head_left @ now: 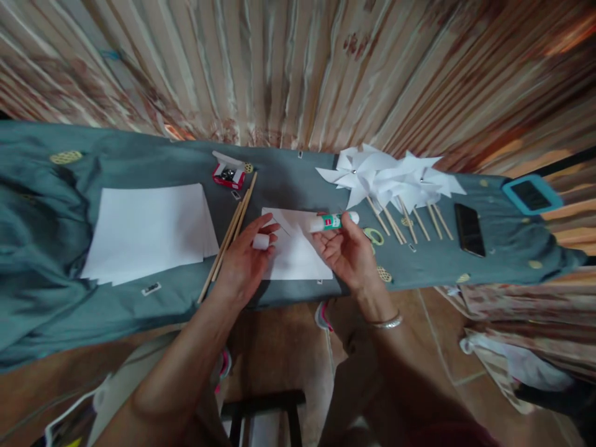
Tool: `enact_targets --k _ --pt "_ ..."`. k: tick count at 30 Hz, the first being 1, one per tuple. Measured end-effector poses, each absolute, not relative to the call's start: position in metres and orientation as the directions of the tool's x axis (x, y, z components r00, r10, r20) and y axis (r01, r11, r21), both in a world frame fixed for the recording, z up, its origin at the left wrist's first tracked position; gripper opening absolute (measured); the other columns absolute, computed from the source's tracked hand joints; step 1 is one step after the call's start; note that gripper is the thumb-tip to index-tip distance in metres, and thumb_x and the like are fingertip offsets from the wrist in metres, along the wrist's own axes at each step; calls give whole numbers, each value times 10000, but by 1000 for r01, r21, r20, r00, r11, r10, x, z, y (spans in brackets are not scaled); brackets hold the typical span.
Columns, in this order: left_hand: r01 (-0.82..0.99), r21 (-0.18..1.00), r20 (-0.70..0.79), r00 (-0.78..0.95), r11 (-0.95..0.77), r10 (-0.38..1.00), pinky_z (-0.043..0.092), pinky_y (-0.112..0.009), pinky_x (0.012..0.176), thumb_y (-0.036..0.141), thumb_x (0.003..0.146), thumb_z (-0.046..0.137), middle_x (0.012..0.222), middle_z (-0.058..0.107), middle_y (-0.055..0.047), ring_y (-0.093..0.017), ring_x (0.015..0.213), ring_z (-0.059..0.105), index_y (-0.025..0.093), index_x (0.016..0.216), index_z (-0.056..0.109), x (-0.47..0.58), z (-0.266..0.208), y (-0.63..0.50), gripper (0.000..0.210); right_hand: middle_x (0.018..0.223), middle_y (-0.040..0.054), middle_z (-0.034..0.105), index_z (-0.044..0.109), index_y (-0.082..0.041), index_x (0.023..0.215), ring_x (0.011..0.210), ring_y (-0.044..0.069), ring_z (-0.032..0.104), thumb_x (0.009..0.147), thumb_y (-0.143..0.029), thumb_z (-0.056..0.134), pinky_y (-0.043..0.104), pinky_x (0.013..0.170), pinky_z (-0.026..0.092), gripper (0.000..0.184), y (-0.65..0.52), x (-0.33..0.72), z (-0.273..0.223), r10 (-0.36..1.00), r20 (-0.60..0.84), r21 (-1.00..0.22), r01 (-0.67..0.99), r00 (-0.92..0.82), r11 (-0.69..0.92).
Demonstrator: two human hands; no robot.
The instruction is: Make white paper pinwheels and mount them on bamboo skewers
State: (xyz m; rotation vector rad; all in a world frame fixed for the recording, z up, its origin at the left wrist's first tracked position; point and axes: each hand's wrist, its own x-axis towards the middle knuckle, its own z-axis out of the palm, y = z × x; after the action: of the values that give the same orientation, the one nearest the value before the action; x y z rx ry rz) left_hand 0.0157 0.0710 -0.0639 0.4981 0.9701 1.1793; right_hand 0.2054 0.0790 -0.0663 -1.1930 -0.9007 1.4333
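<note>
My left hand [245,257] is closed around a small white cap [261,241], above the left edge of a white paper sheet [298,261]. In my right hand [347,251] lies a glue stick [331,221] with a green, white and red label, held sideways between thumb and fingers over the sheet's right side. The glue stick's left end is pale and uncapped. Cuts or fold lines run in from the sheet's upper left. Just right of my right hand, the pale green handles of scissors [374,236] show; their blades are hidden.
To the left lie a stack of white paper [149,230] and several wooden sticks [230,233], with an open red box [228,174] of small metal pieces behind. White paper pinwheels [395,177] on sticks, a dark phone [469,230] and a blue-framed device [532,194] are on the right.
</note>
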Motion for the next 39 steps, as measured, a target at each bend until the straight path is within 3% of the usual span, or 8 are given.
enact_targets --k 4,7,12,19,25,29,33,39 --pt "-579 707 -394 154 406 906 519 -249 694 186 760 510 960 679 -91 -121 760 614 138 1017 649 18 -63 70 296 831 62 740 691 -212 920 819 191 709 843 -550 566 355 798 596 369 74 195 -67 981 -192 -931 -314 -13 -187" --pt "-598 682 -401 176 421 899 529 -273 747 188 797 491 995 689 -104 -141 827 639 140 1037 628 20 -62 67 280 805 26 743 711 -212 917 748 150 698 758 -430 718 286 773 596 270 69 189 -66 967 -250 -845 -476 -53 -245" --pt "-711 548 -443 200 441 874 485 -178 557 207 900 487 835 701 -69 -100 648 621 128 954 620 22 -55 60 164 784 7 758 729 -187 775 719 126 697 616 -252 850 218 746 594 209 59 182 -60 949 -302 -735 -612 -88 -291" --pt "-728 521 -486 177 446 856 516 -181 568 324 1009 320 696 684 -56 -107 636 630 123 826 664 21 -49 52 439 733 0 758 737 -157 748 674 115 701 578 -172 871 201 729 602 217 51 175 -56 954 -288 -725 -632 -82 -274" --pt "-703 570 -437 178 425 882 477 -166 501 340 975 430 713 683 -43 -96 601 601 136 881 677 14 -56 53 334 746 7 761 726 -169 743 691 124 709 634 -180 839 227 745 606 158 51 177 -55 952 -281 -700 -653 -120 -289" --pt "-707 552 -446 197 442 873 510 -181 595 378 997 356 782 706 -69 -108 691 630 136 895 688 14 -60 54 424 760 13 762 735 -158 781 698 122 709 614 -189 857 215 742 599 209 53 175 -56 953 -283 -716 -637 -110 -286" --pt "-710 561 -420 198 425 886 510 -214 678 398 978 415 883 720 -71 -128 770 640 151 920 692 18 -62 52 376 798 4 762 743 -174 822 724 121 706 596 -190 865 226 759 597 258 52 170 -59 957 -262 -746 -604 -121 -280" --pt "-740 514 -442 205 434 873 497 -235 720 365 1004 335 889 720 -70 -133 797 647 149 942 673 20 -60 52 407 808 -6 759 735 -196 801 757 132 700 569 -209 880 279 824 590 273 53 167 -62 972 -224 -797 -559 -74 -226"
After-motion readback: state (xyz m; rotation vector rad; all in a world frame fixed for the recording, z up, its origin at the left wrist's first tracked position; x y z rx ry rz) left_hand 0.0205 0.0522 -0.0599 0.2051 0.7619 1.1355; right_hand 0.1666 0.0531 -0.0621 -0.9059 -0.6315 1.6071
